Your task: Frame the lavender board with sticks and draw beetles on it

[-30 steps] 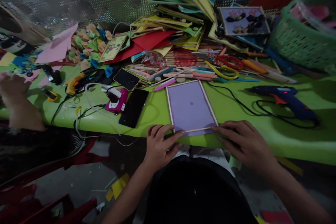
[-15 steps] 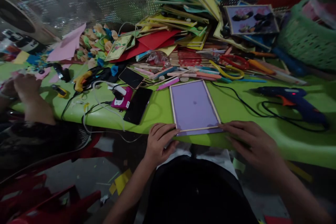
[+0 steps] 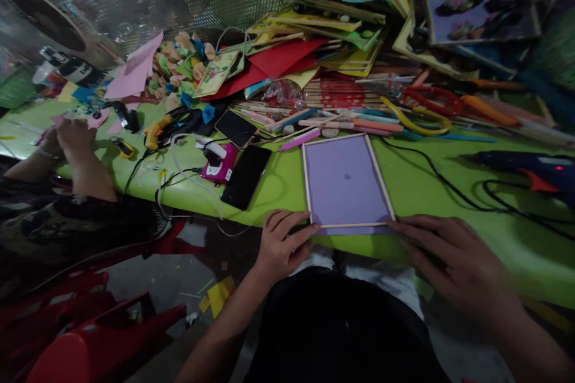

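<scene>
A purple sheet [image 3: 348,185] edged with thin pale sticks lies flat at the front of the green table. Along its near side runs a wooden stick [image 3: 353,225], with a narrow strip of purple showing below it. My left hand [image 3: 284,242] pinches the stick's left end at the corner, fingers bent and pressed together. At the opposite corner, my right hand [image 3: 453,254] has its fingertips on the stick's right end; its thumb is partly hidden underneath.
A black phone [image 3: 247,176] and a magenta power socket [image 3: 220,164] lie left of the sheet. To its right is a glue gun [image 3: 530,167] with its cord. Pens, scissors [image 3: 431,102] and framed cards crowd the back. Another person's hands [image 3: 74,137] work at far left.
The view has swung rightward and tilted, so the table things sit differently in the picture. Both my hands keep their places at the sheet's near corners.
</scene>
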`<action>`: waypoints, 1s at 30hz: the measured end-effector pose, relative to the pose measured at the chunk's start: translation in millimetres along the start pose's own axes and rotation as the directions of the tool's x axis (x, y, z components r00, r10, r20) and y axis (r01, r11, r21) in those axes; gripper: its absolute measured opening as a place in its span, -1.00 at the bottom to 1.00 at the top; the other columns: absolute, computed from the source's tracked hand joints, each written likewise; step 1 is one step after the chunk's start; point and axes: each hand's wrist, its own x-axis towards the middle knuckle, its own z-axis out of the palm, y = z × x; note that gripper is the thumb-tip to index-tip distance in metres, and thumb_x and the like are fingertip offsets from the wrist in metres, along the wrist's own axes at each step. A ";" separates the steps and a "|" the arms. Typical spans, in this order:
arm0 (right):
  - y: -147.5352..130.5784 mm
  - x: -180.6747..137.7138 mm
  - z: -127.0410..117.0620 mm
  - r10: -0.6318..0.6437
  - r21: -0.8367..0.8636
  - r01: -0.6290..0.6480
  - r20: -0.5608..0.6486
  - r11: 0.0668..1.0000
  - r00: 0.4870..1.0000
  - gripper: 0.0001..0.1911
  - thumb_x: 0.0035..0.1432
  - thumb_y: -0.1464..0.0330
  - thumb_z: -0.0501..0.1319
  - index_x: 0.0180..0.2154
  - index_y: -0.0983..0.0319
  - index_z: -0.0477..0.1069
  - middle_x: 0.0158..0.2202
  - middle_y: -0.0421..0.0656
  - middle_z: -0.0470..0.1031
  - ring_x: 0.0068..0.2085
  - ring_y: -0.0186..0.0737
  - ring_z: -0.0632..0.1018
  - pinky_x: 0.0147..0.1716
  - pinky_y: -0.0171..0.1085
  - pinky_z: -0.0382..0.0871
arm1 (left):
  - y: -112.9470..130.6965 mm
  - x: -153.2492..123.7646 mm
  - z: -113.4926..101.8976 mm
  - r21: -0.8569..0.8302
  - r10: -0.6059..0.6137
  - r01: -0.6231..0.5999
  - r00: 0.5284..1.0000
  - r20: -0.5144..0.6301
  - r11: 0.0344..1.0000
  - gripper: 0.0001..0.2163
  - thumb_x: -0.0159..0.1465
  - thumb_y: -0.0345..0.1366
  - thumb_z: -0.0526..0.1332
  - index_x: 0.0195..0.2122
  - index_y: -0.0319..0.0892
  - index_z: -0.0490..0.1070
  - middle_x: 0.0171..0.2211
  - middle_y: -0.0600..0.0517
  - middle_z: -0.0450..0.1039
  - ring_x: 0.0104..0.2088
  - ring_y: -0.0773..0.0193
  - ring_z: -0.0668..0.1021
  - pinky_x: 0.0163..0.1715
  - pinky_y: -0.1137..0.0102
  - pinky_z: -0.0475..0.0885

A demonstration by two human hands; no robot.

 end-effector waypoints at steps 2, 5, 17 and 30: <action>-1.0 1.9 -0.3 -0.004 0.008 0.004 -0.013 1.000 1.000 -0.64 0.38 0.45 0.23 0.12 0.05 0.58 -0.05 -0.06 0.63 -0.11 -0.04 0.60 -0.10 -0.05 0.49 | 0.3 -0.5 0.3 0.010 -0.003 0.003 1.000 0.006 1.000 -0.73 0.37 -0.35 0.26 0.05 -0.02 0.61 0.05 -0.07 0.66 0.04 0.14 0.60 0.14 0.16 0.46; -2.5 4.5 -3.3 0.022 0.029 -0.022 -0.011 0.999 1.000 -0.66 0.37 0.43 0.24 0.10 0.06 0.61 -0.07 -0.06 0.64 -0.12 -0.06 0.62 -0.12 -0.07 0.52 | 0.8 -1.0 1.1 0.004 -0.007 0.007 1.000 -0.001 1.000 -0.74 0.37 -0.32 0.27 0.05 0.00 0.62 0.06 -0.07 0.66 0.04 0.12 0.61 0.14 0.15 0.46; -2.7 0.5 -9.5 0.158 0.120 -0.159 0.020 0.980 0.987 -0.64 0.38 0.38 0.24 0.14 -0.01 0.60 0.00 -0.08 0.67 -0.06 -0.07 0.67 -0.11 -0.13 0.58 | 3.9 3.2 0.9 0.006 -0.008 0.008 1.000 -0.012 1.000 -0.76 0.40 -0.26 0.27 0.06 -0.03 0.60 0.05 -0.12 0.62 0.02 0.09 0.59 0.12 0.11 0.46; -3.3 4.7 -5.4 0.054 0.026 -0.055 0.019 0.998 0.998 -0.60 0.37 0.40 0.25 0.18 0.03 0.56 -0.05 -0.07 0.62 -0.10 -0.06 0.61 -0.10 -0.10 0.50 | 7.1 2.5 0.2 0.017 -0.044 0.043 0.999 0.028 0.999 -0.72 0.40 -0.20 0.27 0.09 0.04 0.63 0.06 -0.09 0.60 0.03 0.06 0.56 0.14 0.09 0.43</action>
